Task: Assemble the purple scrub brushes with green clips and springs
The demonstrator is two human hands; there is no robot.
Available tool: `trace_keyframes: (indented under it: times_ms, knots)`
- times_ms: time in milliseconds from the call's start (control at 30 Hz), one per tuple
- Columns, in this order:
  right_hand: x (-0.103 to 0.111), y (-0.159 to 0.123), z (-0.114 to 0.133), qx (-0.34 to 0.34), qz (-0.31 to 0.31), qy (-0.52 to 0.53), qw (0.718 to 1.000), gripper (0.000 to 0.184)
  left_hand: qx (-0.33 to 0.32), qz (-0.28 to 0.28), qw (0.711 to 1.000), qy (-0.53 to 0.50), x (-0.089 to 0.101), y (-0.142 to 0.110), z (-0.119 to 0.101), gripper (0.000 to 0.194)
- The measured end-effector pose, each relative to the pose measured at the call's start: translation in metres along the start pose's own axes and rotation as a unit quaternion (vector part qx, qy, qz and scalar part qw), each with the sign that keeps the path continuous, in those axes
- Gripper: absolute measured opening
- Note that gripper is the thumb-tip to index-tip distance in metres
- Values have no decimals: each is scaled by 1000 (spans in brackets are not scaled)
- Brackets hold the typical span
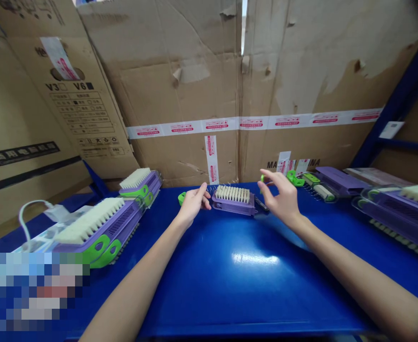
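A purple brush head (pixel 233 206) with rows of cream bristles lies on the blue table between my hands. My left hand (pixel 193 205) is just left of it, thumb raised and fingers slightly bent, with nothing visible in it. Past that hand a bright green plastic part (pixel 182 197) shows, partly covered by the fingers. To the right of the brush head, my right hand (pixel 282 194) is raised above the table, thumb and forefinger pinching a small green plastic piece (pixel 262 178). Under the right fingers lies a dark narrow strip (pixel 261 204).
Purple-and-green brushes (pixel 94 228) are stacked at the left, beside a power strip with a white cable (pixel 25 213). On the right lie green parts (pixel 296 179), a purple shell (pixel 339 180) and more brushes (pixel 401 206). Cardboard (pixel 180 95) walls the back.
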State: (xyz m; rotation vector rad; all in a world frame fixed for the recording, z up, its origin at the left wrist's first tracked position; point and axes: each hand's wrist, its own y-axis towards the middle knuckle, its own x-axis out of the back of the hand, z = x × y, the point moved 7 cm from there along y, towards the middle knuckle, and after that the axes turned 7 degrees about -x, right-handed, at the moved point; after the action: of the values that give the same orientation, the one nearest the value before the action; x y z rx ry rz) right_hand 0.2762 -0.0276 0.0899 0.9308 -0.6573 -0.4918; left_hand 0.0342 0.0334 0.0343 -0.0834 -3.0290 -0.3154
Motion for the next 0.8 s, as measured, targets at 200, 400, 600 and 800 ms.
trace_keyframes:
  times_ms: [200,400,600,800]
  knots:
    - [41,16,-81,-156,-35,-268,950,43,13,-15,1000,-4,5,1,1,44]
    - [75,9,-133,-291,58,-444,846,39,3,2,1000,-6,1,0,0,46]
    - [84,6,-148,-283,58,-481,828,32,-1,3,1000,-6,2,0,1,49]
    - [85,-1,-163,-291,70,-486,821,34,2,2,1000,-11,2,0,1,51]
